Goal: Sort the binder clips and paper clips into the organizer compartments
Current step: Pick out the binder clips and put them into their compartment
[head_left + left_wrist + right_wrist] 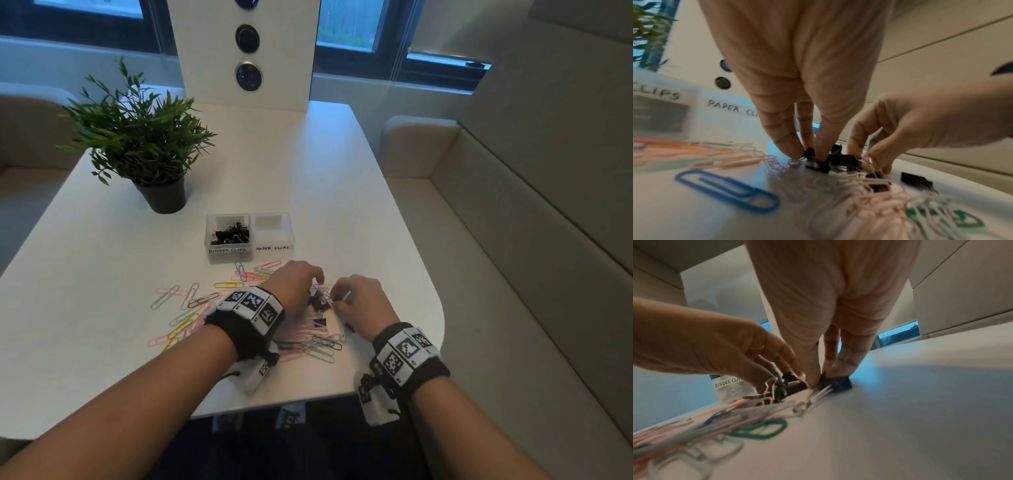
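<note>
Down near the front right corner of the tabletop, both hands meet over a small knot of black binder clips; the left hand has its fingers curled down and pinching one clip in the left wrist view, and the right hand pinches another clip between thumb and fingertips in the right wrist view; how many clips lie under the hands cannot be told, since the knuckles cover most of them from the head camera. One more binder clip lies apart, just nearer the front edge. Coloured paper clips are strewn along the front of the tabletop, partly hidden by the left wrist band; in both wrist views they blur into streaks. The organizer sits further back, towards the middle; its left compartment, labelled BINDER CLIPS, holds a heap of black clips; the right one is labelled PAPER CLIPS. A potted plant stands towards the far left corner.
</note>
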Tool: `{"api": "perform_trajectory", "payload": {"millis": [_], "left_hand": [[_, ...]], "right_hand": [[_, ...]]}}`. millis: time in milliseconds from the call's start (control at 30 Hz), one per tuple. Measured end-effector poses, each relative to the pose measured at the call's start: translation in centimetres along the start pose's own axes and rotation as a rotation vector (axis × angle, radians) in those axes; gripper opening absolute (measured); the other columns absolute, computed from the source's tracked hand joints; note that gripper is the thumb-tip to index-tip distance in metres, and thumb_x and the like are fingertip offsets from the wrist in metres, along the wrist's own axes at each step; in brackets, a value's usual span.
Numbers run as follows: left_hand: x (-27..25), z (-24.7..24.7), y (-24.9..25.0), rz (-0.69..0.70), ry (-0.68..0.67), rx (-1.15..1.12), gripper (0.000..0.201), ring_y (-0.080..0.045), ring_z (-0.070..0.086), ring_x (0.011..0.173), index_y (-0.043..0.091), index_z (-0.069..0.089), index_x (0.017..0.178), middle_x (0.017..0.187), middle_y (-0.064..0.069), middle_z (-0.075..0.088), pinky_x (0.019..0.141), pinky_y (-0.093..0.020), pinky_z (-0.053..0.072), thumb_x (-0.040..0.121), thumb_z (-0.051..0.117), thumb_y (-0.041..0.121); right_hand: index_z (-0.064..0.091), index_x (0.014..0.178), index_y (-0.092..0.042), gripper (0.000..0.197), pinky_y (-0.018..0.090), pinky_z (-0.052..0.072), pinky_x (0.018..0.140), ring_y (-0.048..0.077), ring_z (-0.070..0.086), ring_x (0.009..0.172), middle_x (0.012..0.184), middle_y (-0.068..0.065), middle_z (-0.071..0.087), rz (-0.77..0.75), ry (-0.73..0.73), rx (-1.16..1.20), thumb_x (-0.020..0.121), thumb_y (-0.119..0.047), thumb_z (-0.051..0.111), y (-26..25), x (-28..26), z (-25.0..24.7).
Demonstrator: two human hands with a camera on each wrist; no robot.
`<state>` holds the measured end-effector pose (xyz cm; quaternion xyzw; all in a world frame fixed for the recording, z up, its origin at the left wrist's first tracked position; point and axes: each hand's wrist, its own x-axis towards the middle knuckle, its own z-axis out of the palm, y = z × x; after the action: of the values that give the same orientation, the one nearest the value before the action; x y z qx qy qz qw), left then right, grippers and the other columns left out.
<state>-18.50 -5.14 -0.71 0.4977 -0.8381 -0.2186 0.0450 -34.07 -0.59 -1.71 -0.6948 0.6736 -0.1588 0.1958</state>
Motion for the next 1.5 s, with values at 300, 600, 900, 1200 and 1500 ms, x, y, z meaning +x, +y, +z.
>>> {"api": "perform_trajectory", "payload": {"millis": [300,600,900,1200,1500], "left_hand": [[-0.5,-0.4,-2.4,-0.183,0.081,-0.442,0.036,-0.012,0.063,0.08,0.025,0.067,0.105,0.087,0.005,0.064,0.061,-0.019,0.047,0.075,0.071,0.006],[-1.6,-1.2,-3.4,-0.473,0.319,-1.414,0.018,-0.018,0.061,0.072,0.008,0.066,0.091,0.085,-0.013,0.068,0.062,-0.027,0.055,0.091,0.052,-0.003],[-2.1,-0.7,-1.5,-0.645,0.184,-2.031,0.024,-0.013,0.044,0.05,0.0,0.055,0.082,0.06,-0.006,0.045,0.04,-0.018,0.038,0.094,0.038,0.012],[-2.1,0.2,-0.7,-0.64,0.137,-2.204,0.03,-0.022,0.059,0.069,-0.004,0.056,0.1,0.088,-0.018,0.059,0.049,-0.025,0.054,0.098,0.042,0.022],[-3.1,0.3,-2.8,-0.705,0.28,-2.09,0.029,-0.023,0.057,0.069,0.0,0.056,0.08,0.078,-0.015,0.056,0.058,-0.026,0.05,0.097,0.042,0.02]], "right_hand": [[0.069,0.096,-0.02,0.019,0.03,0.055,0.079,0.013,0.063,0.082,0.09,0.0,0.067,0.023,0.057,0.07,0.077,-0.016,0.068,0.9,0.1,-0.3],[0.071,0.093,-0.019,0.017,0.021,0.053,0.077,0.005,0.062,0.073,0.085,-0.003,0.065,-0.044,0.307,0.158,0.077,-0.017,0.066,0.3,-0.2,-2.1],[0.072,0.089,-0.018,0.012,0.012,0.051,0.069,0.0,0.062,0.069,0.081,-0.005,0.068,-0.106,0.36,0.273,0.077,-0.019,0.068,-3.1,0.3,-2.8],[0.072,0.1,-0.023,0.019,0.019,0.051,0.075,0.003,0.062,0.081,0.094,-0.01,0.069,-0.145,0.266,0.359,0.082,-0.027,0.069,-4.4,0.9,-1.7],[0.073,0.102,-0.018,0.022,0.033,0.05,0.087,0.021,0.06,0.097,0.104,0.005,0.062,-0.085,-0.049,-0.089,0.091,-0.012,0.055,-2.2,3.7,1.0]]}}
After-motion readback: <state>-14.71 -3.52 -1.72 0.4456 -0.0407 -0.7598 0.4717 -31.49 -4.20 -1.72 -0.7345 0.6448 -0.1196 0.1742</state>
